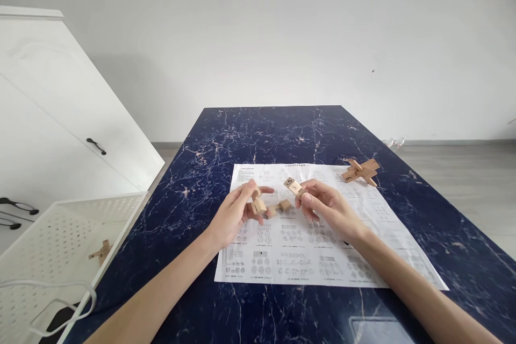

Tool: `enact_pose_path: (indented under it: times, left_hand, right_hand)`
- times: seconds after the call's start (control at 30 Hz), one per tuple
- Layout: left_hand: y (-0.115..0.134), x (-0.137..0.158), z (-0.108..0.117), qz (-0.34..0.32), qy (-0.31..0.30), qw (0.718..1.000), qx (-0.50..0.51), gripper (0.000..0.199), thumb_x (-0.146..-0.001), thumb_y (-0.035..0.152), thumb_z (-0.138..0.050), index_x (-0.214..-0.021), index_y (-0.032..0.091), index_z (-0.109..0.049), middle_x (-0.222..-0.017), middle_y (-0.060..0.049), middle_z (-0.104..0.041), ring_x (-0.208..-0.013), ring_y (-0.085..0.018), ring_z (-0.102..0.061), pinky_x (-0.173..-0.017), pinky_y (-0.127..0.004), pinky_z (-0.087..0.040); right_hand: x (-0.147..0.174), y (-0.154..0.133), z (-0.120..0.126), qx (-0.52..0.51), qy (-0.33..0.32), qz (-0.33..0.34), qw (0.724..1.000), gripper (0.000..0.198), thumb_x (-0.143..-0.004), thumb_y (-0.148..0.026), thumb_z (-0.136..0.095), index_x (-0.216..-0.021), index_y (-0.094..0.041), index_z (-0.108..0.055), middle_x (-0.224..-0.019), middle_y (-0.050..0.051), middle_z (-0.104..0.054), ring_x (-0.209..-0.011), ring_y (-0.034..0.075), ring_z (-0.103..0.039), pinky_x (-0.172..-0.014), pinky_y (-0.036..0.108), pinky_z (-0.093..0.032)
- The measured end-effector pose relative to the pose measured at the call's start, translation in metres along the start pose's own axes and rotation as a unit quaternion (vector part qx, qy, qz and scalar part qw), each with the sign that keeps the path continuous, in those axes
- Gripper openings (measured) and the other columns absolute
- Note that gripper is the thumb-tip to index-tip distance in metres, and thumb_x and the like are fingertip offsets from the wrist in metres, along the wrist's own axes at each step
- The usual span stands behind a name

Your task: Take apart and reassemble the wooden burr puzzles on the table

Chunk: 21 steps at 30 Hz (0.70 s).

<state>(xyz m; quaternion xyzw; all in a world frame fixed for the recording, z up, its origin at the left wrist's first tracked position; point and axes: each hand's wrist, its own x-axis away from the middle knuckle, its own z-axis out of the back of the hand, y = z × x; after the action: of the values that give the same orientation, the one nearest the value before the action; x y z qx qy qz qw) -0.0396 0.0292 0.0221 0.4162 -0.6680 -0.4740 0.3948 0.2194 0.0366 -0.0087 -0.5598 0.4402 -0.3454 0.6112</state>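
My left hand (234, 212) is closed around a notched wooden puzzle piece (258, 205), pinched between thumb and fingers. A second wooden puzzle piece (293, 186), with dark markings on its face, is gripped at its lower end by my right hand (328, 205). The two pieces are apart, both held above a printed instruction sheet (278, 274). Between my hands, small wooden pieces (285, 205) lie on the sheet, partly hidden behind my left fingers. At the sheet's far right corner rests an assembled wooden cross-shaped puzzle (362, 172).
The sheet lies on a dark blue marbled table (258, 134). Left of it stand a white cabinet (60, 102) and a white perforated surface (44, 236) bearing another wooden cross (101, 251) and a white cable (91, 293). A clear flat item (379, 330) lies at the near edge.
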Motion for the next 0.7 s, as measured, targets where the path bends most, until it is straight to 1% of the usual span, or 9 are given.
enact_pose_path:
  times: [0.07, 0.13, 0.2, 0.27, 0.4, 0.47, 0.53, 0.63, 0.7]
  left_hand:
    - [0.000, 0.001, -0.001, 0.024, -0.012, 1.000, 0.014, 0.050, -0.100, 0.068, -0.060, -0.100, 0.017, -0.058, -0.106, -0.011, -0.074, -0.063, -0.016, -0.069, -0.048, -0.026, -0.047]
    - [0.001, 0.002, -0.002, 0.040, -0.017, 0.999, 0.022, 0.046, -0.103, 0.063, -0.061, -0.111, 0.018, -0.057, -0.104, -0.011, -0.075, -0.057, -0.013, -0.065, -0.046, -0.025, -0.043]
    - [0.001, 0.003, -0.004, 0.055, -0.016, 0.998, 0.021, 0.043, -0.104, 0.055, -0.065, -0.124, 0.017, -0.056, -0.104, -0.010, -0.074, -0.059, -0.011, -0.061, -0.049, -0.025, -0.043]
    - [0.003, 0.004, -0.005, 0.064, -0.019, 0.998, 0.012, 0.046, -0.102, 0.047, -0.070, -0.134, 0.018, -0.055, -0.104, -0.008, -0.073, -0.064, -0.011, -0.061, -0.054, -0.026, -0.044]
    - [0.002, 0.005, -0.006, 0.065, -0.053, 0.996, -0.017, 0.055, -0.096, 0.039, -0.079, -0.143, 0.020, -0.057, -0.109, -0.008, -0.071, -0.071, -0.011, -0.060, -0.064, -0.029, -0.048]
    - [-0.001, 0.005, -0.005, 0.064, -0.076, 0.995, -0.033, 0.066, -0.095, 0.038, -0.080, -0.153, 0.023, -0.052, -0.107, -0.007, -0.072, -0.072, -0.012, -0.062, -0.067, -0.031, -0.051]
    - [-0.006, 0.005, -0.005, 0.061, -0.095, 0.993, -0.046, 0.077, -0.095, 0.038, -0.081, -0.161, 0.026, -0.044, -0.099, -0.004, -0.071, -0.072, -0.014, -0.065, -0.070, -0.033, -0.054]
    - [-0.011, 0.006, -0.006, 0.045, -0.114, 0.990, -0.063, 0.081, -0.096, 0.038, -0.080, -0.165, 0.026, -0.039, -0.091, -0.001, -0.071, -0.074, -0.017, -0.070, -0.074, -0.036, -0.059]
    - [-0.012, 0.006, -0.007, 0.039, -0.113, 0.990, -0.078, 0.086, -0.097, 0.036, -0.079, -0.169, 0.027, -0.033, -0.094, -0.002, -0.074, -0.076, -0.018, -0.073, -0.077, -0.037, -0.061]
  right_hand:
    - [0.001, 0.000, 0.000, -0.003, 0.001, -0.003, 1.000, 0.030, -0.103, -0.053, -0.068, -0.106, -0.023, -0.064, -0.089, 0.003, -0.072, -0.057, 0.011, -0.054, -0.052, 0.028, -0.039]
    - [0.001, 0.001, 0.001, 0.000, 0.003, -0.006, 1.000, 0.030, -0.103, -0.053, -0.067, -0.106, -0.023, -0.065, -0.090, 0.003, -0.072, -0.057, 0.011, -0.054, -0.051, 0.028, -0.040]
    - [0.001, 0.002, 0.002, 0.005, 0.004, -0.007, 1.000, 0.030, -0.103, -0.053, -0.067, -0.107, -0.023, -0.065, -0.090, 0.004, -0.072, -0.057, 0.012, -0.055, -0.051, 0.028, -0.040]
    - [0.001, 0.002, 0.003, 0.010, 0.005, -0.006, 1.000, 0.030, -0.103, -0.053, -0.067, -0.108, -0.023, -0.065, -0.090, 0.003, -0.072, -0.057, 0.012, -0.055, -0.051, 0.029, -0.040]
    - [0.001, -0.001, 0.000, 0.031, -0.009, -0.002, 0.999, 0.030, -0.103, -0.054, -0.067, -0.108, -0.024, -0.065, -0.088, 0.003, -0.072, -0.057, 0.013, -0.056, -0.053, 0.029, -0.043]
    - [0.002, -0.003, -0.004, 0.055, -0.016, -0.002, 0.998, 0.032, -0.103, -0.055, -0.067, -0.106, -0.023, -0.065, -0.087, 0.003, -0.072, -0.058, 0.013, -0.056, -0.055, 0.030, -0.045]
    - [0.003, -0.005, -0.009, 0.089, -0.021, -0.008, 0.996, 0.034, -0.101, -0.057, -0.067, -0.105, -0.023, -0.065, -0.084, 0.002, -0.071, -0.060, 0.014, -0.057, -0.058, 0.031, -0.046]
    - [0.006, -0.005, -0.015, 0.144, -0.020, -0.010, 0.989, 0.034, -0.100, -0.057, -0.069, -0.107, -0.024, -0.067, -0.077, 0.001, -0.068, -0.061, 0.015, -0.057, -0.059, 0.032, -0.045]
    - [0.007, -0.004, -0.016, 0.171, -0.017, -0.007, 0.985, 0.034, -0.100, -0.057, -0.069, -0.108, -0.024, -0.068, -0.074, 0.000, -0.067, -0.059, 0.016, -0.055, -0.058, 0.032, -0.044]
